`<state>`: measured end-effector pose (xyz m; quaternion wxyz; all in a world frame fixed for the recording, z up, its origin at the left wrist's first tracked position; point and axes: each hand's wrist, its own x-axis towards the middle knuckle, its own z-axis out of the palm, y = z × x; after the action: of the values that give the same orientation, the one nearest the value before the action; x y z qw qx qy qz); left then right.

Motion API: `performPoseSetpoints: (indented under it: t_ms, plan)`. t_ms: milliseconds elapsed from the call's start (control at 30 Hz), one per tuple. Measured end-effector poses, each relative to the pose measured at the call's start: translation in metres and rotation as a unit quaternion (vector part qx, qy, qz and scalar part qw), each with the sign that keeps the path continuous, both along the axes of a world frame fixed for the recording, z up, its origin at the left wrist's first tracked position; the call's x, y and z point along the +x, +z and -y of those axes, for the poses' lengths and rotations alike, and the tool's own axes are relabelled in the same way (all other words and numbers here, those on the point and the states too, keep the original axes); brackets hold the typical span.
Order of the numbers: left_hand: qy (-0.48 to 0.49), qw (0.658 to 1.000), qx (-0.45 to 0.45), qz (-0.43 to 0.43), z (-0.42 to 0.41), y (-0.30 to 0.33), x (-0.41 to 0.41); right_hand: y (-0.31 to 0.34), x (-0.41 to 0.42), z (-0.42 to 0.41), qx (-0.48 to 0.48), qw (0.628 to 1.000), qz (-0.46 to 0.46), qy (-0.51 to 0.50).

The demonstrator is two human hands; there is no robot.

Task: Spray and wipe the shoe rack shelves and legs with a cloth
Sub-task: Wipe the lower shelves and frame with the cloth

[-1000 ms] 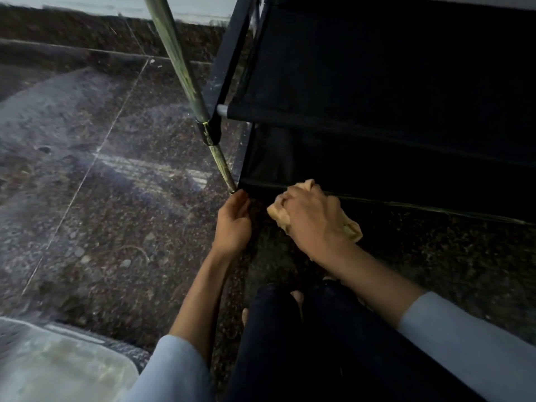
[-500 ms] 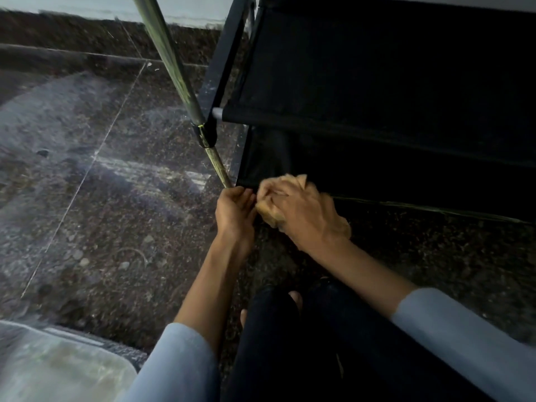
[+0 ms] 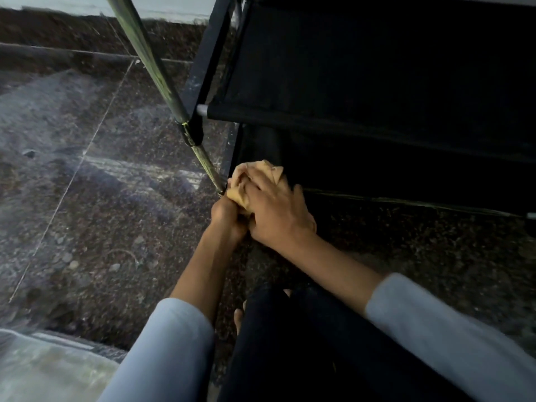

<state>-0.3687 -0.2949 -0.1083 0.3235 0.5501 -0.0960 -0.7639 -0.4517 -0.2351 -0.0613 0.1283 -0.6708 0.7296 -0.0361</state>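
We press the cloth (image 3: 251, 184) against the foot of the leg (image 3: 206, 163), our right hand (image 3: 278, 210) curled over it; our left hand (image 3: 227, 217) curls just below, its grip unclear.

Bunched tan cloth (image 3: 242, 184) against rack leg (image 3: 206, 163) foot

The right hand (image 3: 278, 216) bunches a tan cloth (image 3: 246, 181) against the foot of the shoe rack's metal leg (image 3: 207, 165). The left hand (image 3: 227, 217), fingers curled, touches the cloth from below. Black fabric shelves (image 3: 362, 82) sit beyond the fingers.
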Motion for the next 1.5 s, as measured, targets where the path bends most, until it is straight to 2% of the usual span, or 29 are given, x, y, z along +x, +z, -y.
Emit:
performPoseSetpoints:
  t_ms: [67, 200, 333, 367, 467, 533, 600, 667, 767, 867, 967, 1067, 1167, 1200, 1267, 1400, 1500]
  plan:
    - [-0.019, 0.999, 0.0, 0.04, -0.001, -0.001, 0.002, -0.014, 0.001, 0.001, 0.007, 0.997, -0.076, 0.002]
    - [0.013, 0.998, -0.016, 0.067, -0.002, 0.004, -0.008, -0.033, -0.004, -0.015, -0.069, 0.983, -0.173, 0.003]
    - [0.005, 0.994, -0.057, 0.096, -0.002, 0.001, -0.014, -0.033, -0.012, -0.039, -0.007, 0.972, -0.236, -0.016]
    - [0.006, 0.992, -0.063, 0.105, -0.001, -0.001, -0.013, -0.028, -0.015, -0.041, 0.024, 0.976, -0.212, -0.04]
    - [0.002, 0.991, -0.076, 0.111, -0.002, -0.004, -0.013, -0.008, -0.03, -0.033, 0.053, 0.994, -0.041, -0.087]
    - [0.004, 0.992, -0.072, 0.1, -0.002, -0.005, -0.012, 0.006, -0.03, -0.024, 0.015, 0.996, 0.003, -0.091]
    - [0.014, 0.994, -0.053, 0.091, -0.001, -0.007, -0.007, 0.007, -0.016, -0.02, -0.089, 0.994, 0.028, -0.055]
    - [0.021, 0.998, -0.037, 0.055, -0.002, -0.008, -0.003, -0.002, -0.005, -0.014, -0.124, 0.991, 0.055, -0.015]
    - [-0.003, 0.995, -0.033, 0.098, -0.003, -0.003, -0.004, -0.021, -0.007, -0.012, -0.065, 0.997, 0.033, -0.009]
    - [-0.005, 0.994, -0.047, 0.095, -0.003, 0.001, -0.006, -0.036, -0.018, -0.032, -0.084, 0.994, -0.07, -0.03]
    - [-0.008, 0.993, -0.057, 0.099, -0.004, 0.003, -0.009, -0.037, -0.027, -0.049, -0.086, 0.986, -0.124, -0.067]
    - [-0.008, 0.993, -0.067, 0.099, -0.004, 0.002, -0.011, -0.028, -0.034, -0.055, -0.007, 0.99, -0.083, -0.115]
    - [0.006, 0.995, -0.058, 0.086, -0.004, 0.003, -0.013, -0.009, -0.064, -0.051, 0.09, 0.963, -0.008, -0.254]
    - [0.005, 0.996, -0.055, 0.073, -0.004, 0.002, -0.014, -0.002, -0.073, -0.052, 0.115, 0.956, 0.002, -0.269]
    - [-0.023, 0.997, -0.049, 0.047, -0.005, 0.001, -0.021, 0.011, -0.079, -0.057, 0.109, 0.958, 0.009, -0.266]
    - [-0.082, 0.995, -0.039, 0.051, -0.008, -0.005, -0.033, 0.02, -0.039, -0.047, -0.066, 0.983, 0.091, -0.147]
    - [-0.101, 0.99, -0.04, 0.085, -0.012, 0.0, -0.029, -0.011, -0.029, -0.028, -0.039, 0.996, 0.015, -0.077]
